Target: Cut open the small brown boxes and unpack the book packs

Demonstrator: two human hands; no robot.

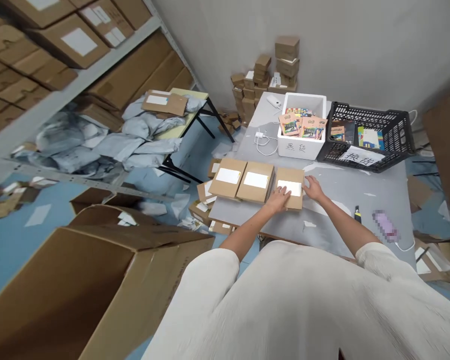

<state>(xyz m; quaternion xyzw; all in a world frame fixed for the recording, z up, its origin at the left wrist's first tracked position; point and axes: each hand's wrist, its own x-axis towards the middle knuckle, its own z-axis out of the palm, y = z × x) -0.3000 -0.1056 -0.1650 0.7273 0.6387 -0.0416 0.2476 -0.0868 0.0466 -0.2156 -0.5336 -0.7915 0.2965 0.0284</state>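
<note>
Pale cloth of the person's shirt (296, 305) is filling the bottom of the view, with both bare forearms reaching out over a grey table (360, 195). Beside it on the floor, a large open carton (78, 285) is sitting at the lower left. Both hands are resting on a flat brown box (290, 192) bearing a white label, lying near the front of the table as the last of three in a row. Left hand (279, 199) is lying flat on the box's near edge, fingers spread and gripping nothing. Right hand (314, 189) is touching the box's right side with its fingers loosely bent; whether it is gripping is not clear. Just left of it, touching side by side, two more labelled boxes (243, 180) are lying flat. Further back, a white foam bin (303, 145) of colourful packets is standing beside a black plastic crate (375, 135). Behind them, small brown boxes (266, 75) are standing stacked against the wall.
</note>
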